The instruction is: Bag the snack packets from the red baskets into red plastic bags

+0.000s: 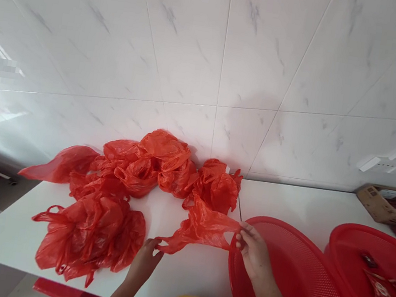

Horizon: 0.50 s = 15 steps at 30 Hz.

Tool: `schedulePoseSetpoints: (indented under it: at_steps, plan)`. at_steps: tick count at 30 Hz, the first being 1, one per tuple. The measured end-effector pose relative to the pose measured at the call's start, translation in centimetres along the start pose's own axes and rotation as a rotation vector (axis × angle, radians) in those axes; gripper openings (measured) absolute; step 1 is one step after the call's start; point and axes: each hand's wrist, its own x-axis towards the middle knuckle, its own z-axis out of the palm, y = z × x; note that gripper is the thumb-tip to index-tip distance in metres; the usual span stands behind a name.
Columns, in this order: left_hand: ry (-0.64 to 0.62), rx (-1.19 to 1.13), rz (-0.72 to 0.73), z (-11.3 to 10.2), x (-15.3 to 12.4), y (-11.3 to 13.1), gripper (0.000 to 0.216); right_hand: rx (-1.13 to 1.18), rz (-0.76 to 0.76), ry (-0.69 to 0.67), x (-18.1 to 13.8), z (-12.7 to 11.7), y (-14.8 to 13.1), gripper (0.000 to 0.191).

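A thin red plastic bag (202, 228) is stretched between my two hands over the white table (179, 275). My left hand (146, 260) pinches its lower left handle. My right hand (254, 251) pinches its right end, just over the rim of a red mesh basket (297, 282). Behind and to the left lies a pile of crumpled red plastic bags (120, 191), some of them puffed up and knotted.
A second red mesh basket (372, 274) at the right holds small red packets (385, 290). A brown cardboard box (390, 204) stands at the far right against the white tiled wall. The table's left edge drops off near the bag pile.
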Motion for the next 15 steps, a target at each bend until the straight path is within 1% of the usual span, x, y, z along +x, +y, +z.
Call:
schedulePoseSetpoints:
  at_steps: [2, 4, 5, 7, 9, 10, 12, 13, 15]
  plan:
    - [0.026, -0.063, 0.002, -0.5, -0.1, 1.0, 0.034, -0.114, -0.023, 0.010, 0.1, -0.1, 0.5, 0.034]
    - [0.060, -0.185, 0.026, -1.1, -0.4, 2.5, 0.039, -0.346, -0.095, 0.040, 0.0, 0.1, 1.1, 0.038]
    - [0.081, -0.266, 0.049, -1.5, -0.6, 3.3, 0.042, -0.498, -0.172, 0.061, -0.2, 0.3, 1.5, 0.041]
    - [0.117, -0.415, 0.106, -2.3, -1.1, 5.1, 0.043, -0.804, -0.395, 0.094, -0.6, 0.8, 2.2, 0.044]
    - [0.136, -0.482, 0.151, -3.0, -1.5, 7.0, 0.038, -1.016, -0.637, 0.067, -1.4, 1.5, 3.0, 0.046]
    - [0.137, -0.492, 0.167, -3.4, -1.7, 7.8, 0.035, -1.081, -0.726, 0.027, -1.8, 1.8, 3.4, 0.048]
    - [0.117, -0.517, 0.199, -4.1, -2.0, 9.1, 0.031, -1.165, -0.840, -0.102, -2.6, 2.4, 4.0, 0.052]
    - [0.100, -0.538, 0.219, -4.4, -2.2, 9.5, 0.031, -1.195, -0.860, -0.187, -3.0, 2.7, 4.2, 0.054]
    - [0.071, -0.578, 0.246, -5.0, -2.6, 10.0, 0.034, -1.255, -0.818, -0.368, -3.5, 3.1, 4.6, 0.061]
